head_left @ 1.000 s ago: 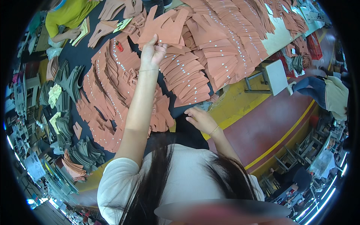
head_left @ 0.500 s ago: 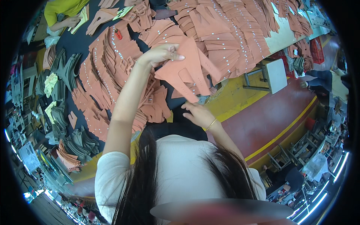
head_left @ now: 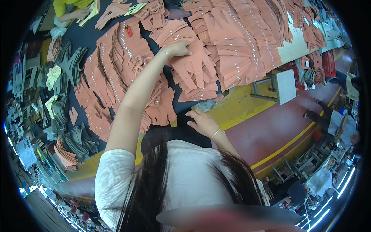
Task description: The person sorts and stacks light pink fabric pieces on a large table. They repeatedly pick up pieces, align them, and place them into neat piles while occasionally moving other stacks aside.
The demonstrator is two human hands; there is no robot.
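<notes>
My left hand (head_left: 179,49) is closed on the upper edge of a salmon-coloured cut piece (head_left: 192,63), flat like leather, with an oblong slot and strap-like ends. The piece rests against a pile of similar pieces (head_left: 201,91) on the dark table. Closer to my body, my right hand (head_left: 203,123) holds nothing, its fingers apart, beside the table's near edge. A wide spread of overlapping salmon pieces (head_left: 235,50) with small white marks reaches along the right. More stacked salmon pieces (head_left: 116,69) lie left of my forearm.
A small red object (head_left: 128,30) lies on the left stacks. Dark green pieces (head_left: 73,63) are heaped at the far left. At the upper left, another person's hand (head_left: 82,14) touches a pale yellow piece. A white-topped stool (head_left: 286,87) stands to the right of the table.
My left hand has lowered the salmon piece from above the table onto the pile, moving slightly away from me. My right hand has shifted a little down, away from the piece.
</notes>
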